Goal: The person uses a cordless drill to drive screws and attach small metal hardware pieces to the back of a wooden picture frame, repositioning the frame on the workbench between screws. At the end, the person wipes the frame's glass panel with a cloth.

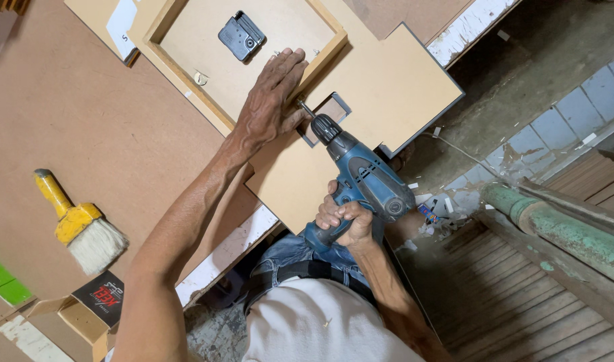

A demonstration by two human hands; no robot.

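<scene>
My left hand (270, 100) lies flat, fingers spread, on the edge of a shallow wooden frame (160, 57) that rests face down on the bench. A dark clock movement (241, 36) sits in the frame's back panel. My right hand (344, 221) grips the handle of a blue cordless drill (364, 181). The drill's bit touches the frame's side just beside my left thumb. A small grey-edged board piece (333, 110) lies right under the drill's chuck.
A tan board (394, 80) lies under the frame and overhangs the brown bench top (85, 127). A yellow-handled paintbrush (79, 224) lies at the left, a small cardboard box (85, 312) below it. Wooden slats and a green pipe (562, 228) lie at the right.
</scene>
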